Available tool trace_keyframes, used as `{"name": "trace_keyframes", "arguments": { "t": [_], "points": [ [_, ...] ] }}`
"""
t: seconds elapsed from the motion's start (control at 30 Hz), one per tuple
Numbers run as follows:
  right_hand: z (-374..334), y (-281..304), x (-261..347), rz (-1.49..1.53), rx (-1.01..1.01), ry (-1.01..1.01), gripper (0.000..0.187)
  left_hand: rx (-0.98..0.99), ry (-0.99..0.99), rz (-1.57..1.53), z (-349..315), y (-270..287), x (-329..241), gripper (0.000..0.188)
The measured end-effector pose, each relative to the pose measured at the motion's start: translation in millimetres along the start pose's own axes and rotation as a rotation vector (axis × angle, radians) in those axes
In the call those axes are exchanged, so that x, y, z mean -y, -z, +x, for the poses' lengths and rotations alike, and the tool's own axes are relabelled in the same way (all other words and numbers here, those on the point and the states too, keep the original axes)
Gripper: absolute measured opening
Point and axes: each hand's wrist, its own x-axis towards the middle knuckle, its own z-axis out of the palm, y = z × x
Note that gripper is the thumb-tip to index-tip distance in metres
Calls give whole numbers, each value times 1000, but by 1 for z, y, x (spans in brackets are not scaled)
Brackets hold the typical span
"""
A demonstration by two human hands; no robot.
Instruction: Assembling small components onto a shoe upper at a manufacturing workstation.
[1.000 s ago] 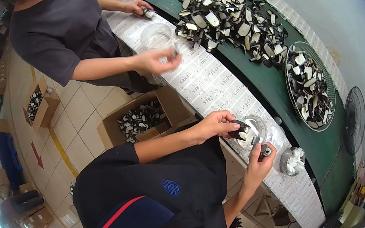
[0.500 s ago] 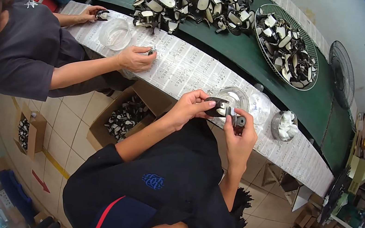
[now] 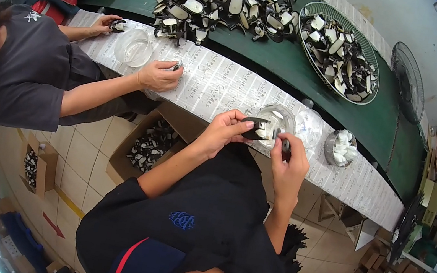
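One black piece (image 3: 255, 131), seemingly one tool (image 3: 286, 148)

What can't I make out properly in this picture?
In the head view:
Tool: mostly hidden by the right hand; its kind is unclear.
Black piece: one end covered by the left hand.
Large carton: partly behind the left forearm.
Co-worker's item: too small, partly covered by fingers.
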Motion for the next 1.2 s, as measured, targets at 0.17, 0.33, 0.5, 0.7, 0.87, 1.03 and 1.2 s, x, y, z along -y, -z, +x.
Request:
{"name": "trace_keyframes", "arguments": {
  "t": [0.17,0.33,0.5,0.7,0.87,1.03,1.2],
  "points": [
    [4,5,0,81,-57,-27,14,15,29,13,7,1,-3,13],
    [-6,30,-19,165,-207,-199,15,9,-14,63,35,-8,-17,15],
    [-25,53,-36,237,-346,-346,14,225,-284,187,132,-72,-85,21],
    [-49,60,-32,174,-406,-429,14,257,-524,-1,256,-147,-166,25],
    [-55,57,-39,186,-441,-441,11,76,-452,0,355,-99,-153,21],
    [-52,55,-42,186,-411,-484,13,-56,-268,338,374,-17,-96,40],
    [-53,47,-51,160,-391,-472,12,-101,-398,490,323,28,-98,29]
  ]
}}
